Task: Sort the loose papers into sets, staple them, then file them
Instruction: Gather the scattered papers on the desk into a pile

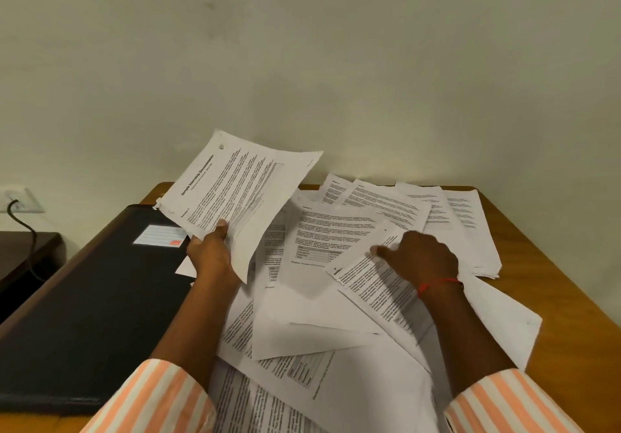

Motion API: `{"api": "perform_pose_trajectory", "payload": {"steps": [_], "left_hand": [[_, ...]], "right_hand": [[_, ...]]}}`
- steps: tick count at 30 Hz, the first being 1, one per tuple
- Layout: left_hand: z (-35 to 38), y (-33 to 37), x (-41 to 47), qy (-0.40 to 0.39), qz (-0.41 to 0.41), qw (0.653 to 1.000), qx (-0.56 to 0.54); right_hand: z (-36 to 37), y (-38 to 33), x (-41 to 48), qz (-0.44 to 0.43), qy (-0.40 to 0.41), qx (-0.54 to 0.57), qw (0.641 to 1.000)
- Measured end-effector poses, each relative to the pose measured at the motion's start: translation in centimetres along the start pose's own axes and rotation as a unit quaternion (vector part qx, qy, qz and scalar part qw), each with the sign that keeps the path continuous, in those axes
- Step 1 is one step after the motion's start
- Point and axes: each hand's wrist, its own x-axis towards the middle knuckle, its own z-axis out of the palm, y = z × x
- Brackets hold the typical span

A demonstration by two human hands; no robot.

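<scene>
Loose printed papers (pixel 316 301) lie scattered and overlapping across the wooden table (pixel 537 251). My left hand (pixel 210 252) grips a thin set of sheets (pixel 238 194) by its lower edge and holds it raised above the pile; the top page carries a bold title. My right hand (pixel 420 256) rests on a slanted page (pixel 379 284) in the middle of the pile, thumb stretched out to the left over the text. Whether it pinches that page I cannot tell. A black file folder (pixel 90 301) with a white label lies shut at the left.
A neater overlapping row of pages (pixel 457 217) lies along the table's far right side. The wall stands right behind the table. At the far left are a wall socket with a black cable (pixel 20 210) and a dark low surface (pixel 23 251).
</scene>
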Motion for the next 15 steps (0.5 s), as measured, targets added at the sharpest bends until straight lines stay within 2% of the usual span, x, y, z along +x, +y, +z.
{"api": "perform_pose_trajectory", "payload": {"steps": [3,8,10,13,15], "left_hand": [[0.1,0.1,-0.2,0.005,-0.007,1.0,0.014],[0.3,0.1,-0.5,0.003,-0.013,1.0,0.023],[0.4,0.2,-0.6,0.004,-0.013,1.0,0.027],[0.4,0.1,-0.6,0.002,-0.016,0.999,0.034],[0.5,0.1,-0.7,0.003,-0.015,0.999,0.032]], "right_hand": [[0.1,-0.2,0.2,-0.043,-0.108,-0.031,0.993],[1.8,0.5,1.1,-0.071,-0.118,-0.051,0.989],[2.7,0.8,1.1,-0.045,-0.082,-0.017,0.995],[3.2,0.6,0.8,0.008,0.019,0.033,0.999],[2.7,0.0,0.6,0.002,0.092,0.028,0.995]]}}
